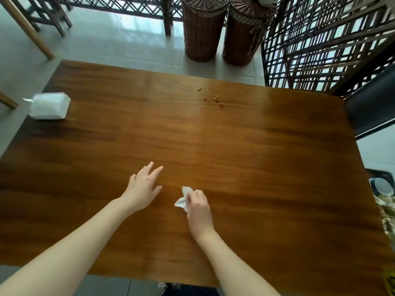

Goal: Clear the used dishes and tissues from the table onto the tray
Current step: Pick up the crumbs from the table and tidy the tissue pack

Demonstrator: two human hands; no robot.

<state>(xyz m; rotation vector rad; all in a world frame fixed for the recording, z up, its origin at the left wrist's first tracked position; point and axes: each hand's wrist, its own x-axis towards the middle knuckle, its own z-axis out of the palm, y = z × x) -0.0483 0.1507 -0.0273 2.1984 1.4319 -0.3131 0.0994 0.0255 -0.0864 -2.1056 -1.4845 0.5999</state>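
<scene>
A crumpled white tissue (183, 199) is held in my right hand (199, 210) over the near middle of the brown wooden table (256, 157). My left hand (143, 186) lies flat on the tabletop just left of it, fingers spread. A white tissue pack (49, 106) stands at the table's far left corner. Small orange-brown food crumbs (217, 100) are scattered at the far middle of the table. At the right edge, part of a dark tray (379, 175) shows with a bowl (383, 186) on it.
Two tall wicker baskets (203, 30) stand on the floor beyond the table. A dark lattice screen (324, 43) rises at the back right, with a dark chair (372, 103) beside it. Wooden chair legs (27, 28) are at the far left.
</scene>
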